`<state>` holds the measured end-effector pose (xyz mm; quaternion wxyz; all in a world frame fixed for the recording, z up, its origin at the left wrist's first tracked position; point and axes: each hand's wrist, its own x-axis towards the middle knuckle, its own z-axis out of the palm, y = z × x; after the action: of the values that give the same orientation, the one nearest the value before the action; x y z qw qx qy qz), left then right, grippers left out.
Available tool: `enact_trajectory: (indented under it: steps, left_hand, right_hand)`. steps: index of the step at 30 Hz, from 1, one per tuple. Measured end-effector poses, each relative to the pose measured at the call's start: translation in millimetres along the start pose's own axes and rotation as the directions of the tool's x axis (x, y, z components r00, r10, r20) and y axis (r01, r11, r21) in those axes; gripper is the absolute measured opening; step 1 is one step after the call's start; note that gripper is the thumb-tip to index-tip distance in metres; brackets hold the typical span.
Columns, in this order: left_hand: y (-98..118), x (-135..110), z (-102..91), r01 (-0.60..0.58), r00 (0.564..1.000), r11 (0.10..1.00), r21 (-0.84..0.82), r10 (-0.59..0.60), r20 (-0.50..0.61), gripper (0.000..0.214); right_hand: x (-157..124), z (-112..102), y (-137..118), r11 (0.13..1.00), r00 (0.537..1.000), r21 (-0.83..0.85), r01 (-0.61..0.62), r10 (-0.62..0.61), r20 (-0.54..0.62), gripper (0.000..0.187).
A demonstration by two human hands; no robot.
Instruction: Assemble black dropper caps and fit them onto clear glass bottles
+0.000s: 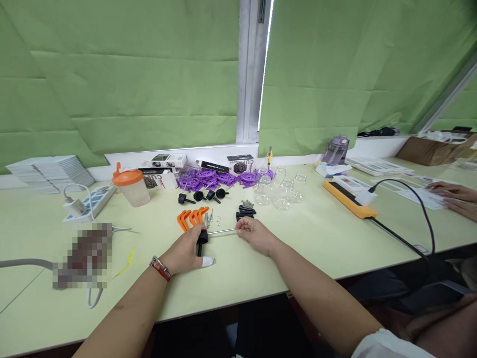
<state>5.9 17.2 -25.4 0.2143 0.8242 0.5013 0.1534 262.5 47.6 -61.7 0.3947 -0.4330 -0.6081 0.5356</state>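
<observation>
My left hand (184, 251) is closed around a black plastic part (202, 237) with a round head and a short handle. A thin metal rod (222, 232) runs from it to the right, nearly level. At the rod's far end, my right hand (255, 234) pinches it between thumb and fingers. Just behind my left hand lie orange bent levers (193, 217) and metal screws (208, 219). Black sleeves (245, 214) with small springs (247, 204) on top lie behind my right hand. Several similar black knobs with rods (211, 196) lie farther back.
Purple plastic parts (204, 180) are heaped before printed boxes (164, 179). Clear jars (282, 199) stand right of them. An orange-lidded shaker (132, 186) and power strip (91, 201) sit left. At right are a yellow-edged power strip (350, 201) and another person's hands (456, 194).
</observation>
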Motion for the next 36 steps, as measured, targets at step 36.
enact_trajectory:
  steps: [36]
  left_hand:
    - [-0.4,-0.2,0.0,-0.012,1.0,1.0,-0.003,0.012,-0.011,0.073]
  right_hand:
    - [-4.9,4.3,-8.5,0.999,1.0,-0.042,0.02,-0.021,-0.015,0.014]
